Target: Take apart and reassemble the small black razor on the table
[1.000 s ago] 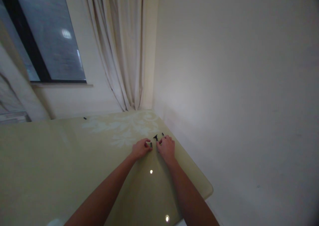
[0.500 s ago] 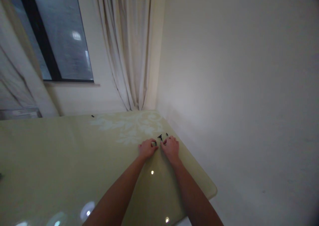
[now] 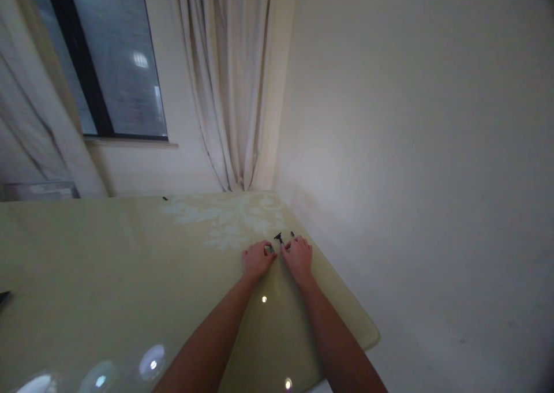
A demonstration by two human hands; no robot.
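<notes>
My right hand [image 3: 298, 256] is closed around the handle of what looks like a small razor [image 3: 278, 236]. Its black T-shaped head points away from me, and the fingers cover most of the handle. Close beside it, my left hand [image 3: 256, 259] pinches a small dark piece [image 3: 271, 249], too small to name. The two hands are a little apart, both low over the glossy tabletop [image 3: 130, 266]. Just beyond the right hand's fingers lies another small dark object [image 3: 292, 234], partly hidden by them.
A plain wall [image 3: 389, 150] runs along the table's right edge. Curtains [image 3: 234, 81] and a window [image 3: 116, 64] stand behind the far edge, where a small black item [image 3: 165, 198] lies. A dark object [image 3: 4, 298] shows at the left border.
The view has shifted slightly, bringing more of the dark object at the left border into sight. Both hands keep nearly the same place and grip.
</notes>
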